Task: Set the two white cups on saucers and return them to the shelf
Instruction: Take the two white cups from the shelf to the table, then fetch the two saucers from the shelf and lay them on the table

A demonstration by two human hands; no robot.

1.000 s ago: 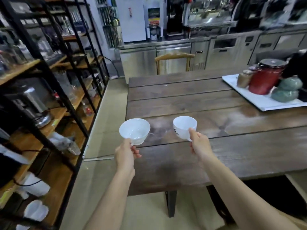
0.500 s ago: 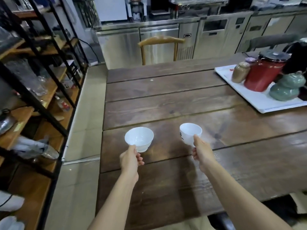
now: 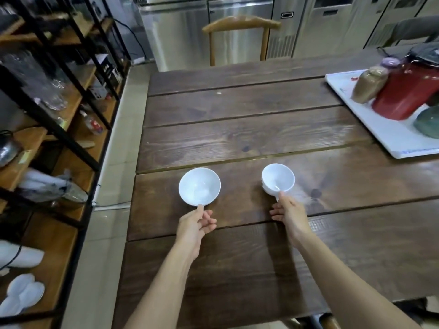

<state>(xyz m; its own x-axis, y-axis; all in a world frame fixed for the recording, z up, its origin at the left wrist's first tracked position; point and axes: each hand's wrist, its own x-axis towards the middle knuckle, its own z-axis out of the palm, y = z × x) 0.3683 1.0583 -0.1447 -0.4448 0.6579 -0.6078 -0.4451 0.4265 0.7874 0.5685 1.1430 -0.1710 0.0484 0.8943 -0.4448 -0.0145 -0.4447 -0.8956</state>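
Head view: 2 held white cups

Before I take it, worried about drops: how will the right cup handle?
The right cup looks glazed, so probably slippery and breakable. Empty, likely light. The right hand pinches only its handle, so it may swing.

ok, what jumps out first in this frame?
Two white cups over the dark wooden table: the left cup pinched by the left hand, the right cup by the right hand. At far right, a red pot stands on a white tray. No saucers on the table.
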